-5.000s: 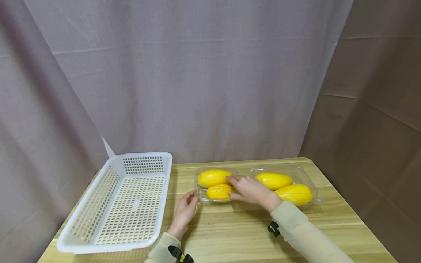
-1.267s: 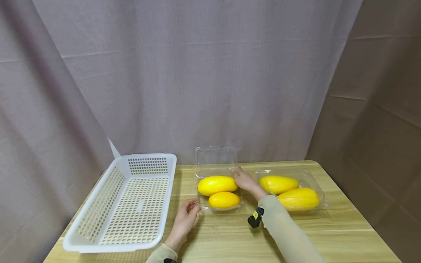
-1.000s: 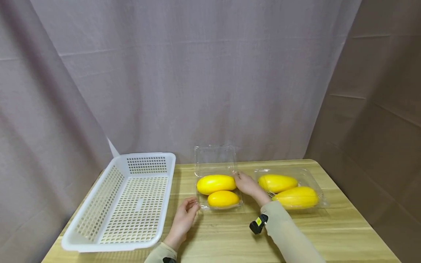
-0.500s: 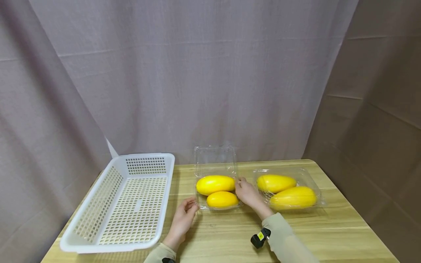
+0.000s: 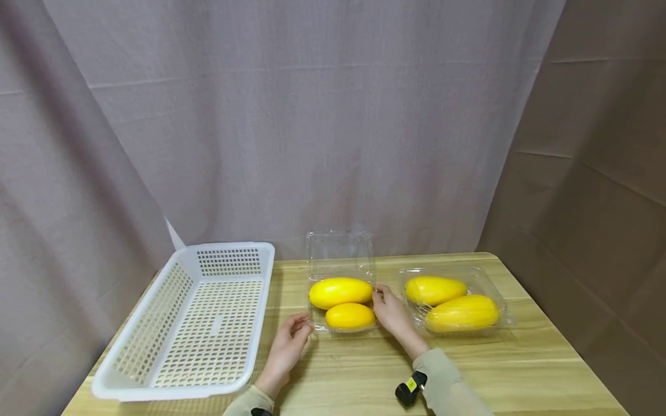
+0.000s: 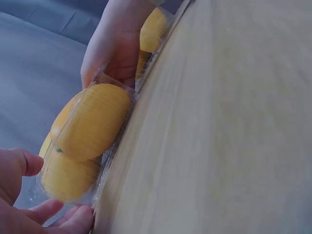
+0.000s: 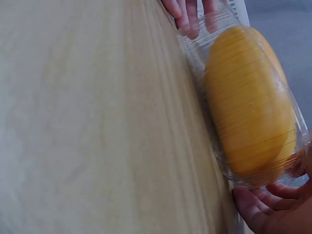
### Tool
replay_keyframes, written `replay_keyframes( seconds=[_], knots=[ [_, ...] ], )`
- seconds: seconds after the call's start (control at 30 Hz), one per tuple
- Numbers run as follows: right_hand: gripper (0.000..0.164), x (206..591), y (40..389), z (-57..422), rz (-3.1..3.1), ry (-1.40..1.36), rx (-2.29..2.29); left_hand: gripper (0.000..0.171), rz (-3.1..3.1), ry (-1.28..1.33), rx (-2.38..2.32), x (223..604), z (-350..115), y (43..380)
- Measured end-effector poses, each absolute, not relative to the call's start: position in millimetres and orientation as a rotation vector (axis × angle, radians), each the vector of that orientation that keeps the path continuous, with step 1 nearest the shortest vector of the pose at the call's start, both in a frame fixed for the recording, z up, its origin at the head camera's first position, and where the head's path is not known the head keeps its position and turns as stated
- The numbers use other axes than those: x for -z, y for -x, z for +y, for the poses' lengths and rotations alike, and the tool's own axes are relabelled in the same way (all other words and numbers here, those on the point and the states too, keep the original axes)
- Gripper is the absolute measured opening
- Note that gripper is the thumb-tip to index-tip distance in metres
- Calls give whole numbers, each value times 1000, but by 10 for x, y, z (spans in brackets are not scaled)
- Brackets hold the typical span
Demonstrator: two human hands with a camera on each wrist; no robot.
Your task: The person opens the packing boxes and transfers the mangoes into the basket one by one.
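Wood-grained table (image 5: 354, 370): 1
White basket (image 5: 216, 325): 1, gridded plastic
Clear boxes (image 5: 478, 283): 2; lid-up box (image 5: 340, 254) stood between hands
Yellow fruits (image 5: 340, 293): 4 smooth ovals, 2 lay per box
Left hand (image 5: 286, 345), right hand (image 5: 392, 313): loosely curled, gripped its sides

No readable text, yellow patch (image 5: 411, 384) on black wrist device (image 5: 403, 395), too small to read
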State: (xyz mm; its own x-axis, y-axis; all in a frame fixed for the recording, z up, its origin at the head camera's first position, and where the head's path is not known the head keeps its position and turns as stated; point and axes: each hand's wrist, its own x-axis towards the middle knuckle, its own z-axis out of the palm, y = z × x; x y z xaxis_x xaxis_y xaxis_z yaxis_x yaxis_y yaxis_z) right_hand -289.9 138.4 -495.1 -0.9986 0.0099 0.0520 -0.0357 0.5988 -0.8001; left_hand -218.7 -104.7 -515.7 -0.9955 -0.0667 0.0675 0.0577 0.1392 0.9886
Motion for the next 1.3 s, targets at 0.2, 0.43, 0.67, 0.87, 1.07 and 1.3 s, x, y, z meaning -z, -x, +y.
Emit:
replay_keyframes(
  seconds=[0.2, 0.43, 0.67, 0.87, 1.07, 1.3],
  knots=[
    [46, 4963, 2905, 1376, -2704, -13, -1431, 49, -2363, 53, 1967, 5111, -1088, 2197],
    [48, 4949, 2915, 1372, -2710, 6, -1428, 68, -2312, 49, 1783, 5019, -992, 2202],
    [46, 4969, 2902, 1380, -2711, 17, -1421, 59, -2363, 202, 1444, 4851, -862, 2191],
    [46, 4981, 2890, 1372, -2711, 12, -1401, 42, -2493, 384, 1185, 4775, -823, 2244],
    [43, 4968, 2879, 1367, -2691, -14, -1381, 33, -2614, 498, 996, 4720, -778, 2299],
    [44, 4990, 2873, 1367, -2702, -13, -1379, 39, -2723, 541, 954, 4671, -677, 2348]
  ],
)
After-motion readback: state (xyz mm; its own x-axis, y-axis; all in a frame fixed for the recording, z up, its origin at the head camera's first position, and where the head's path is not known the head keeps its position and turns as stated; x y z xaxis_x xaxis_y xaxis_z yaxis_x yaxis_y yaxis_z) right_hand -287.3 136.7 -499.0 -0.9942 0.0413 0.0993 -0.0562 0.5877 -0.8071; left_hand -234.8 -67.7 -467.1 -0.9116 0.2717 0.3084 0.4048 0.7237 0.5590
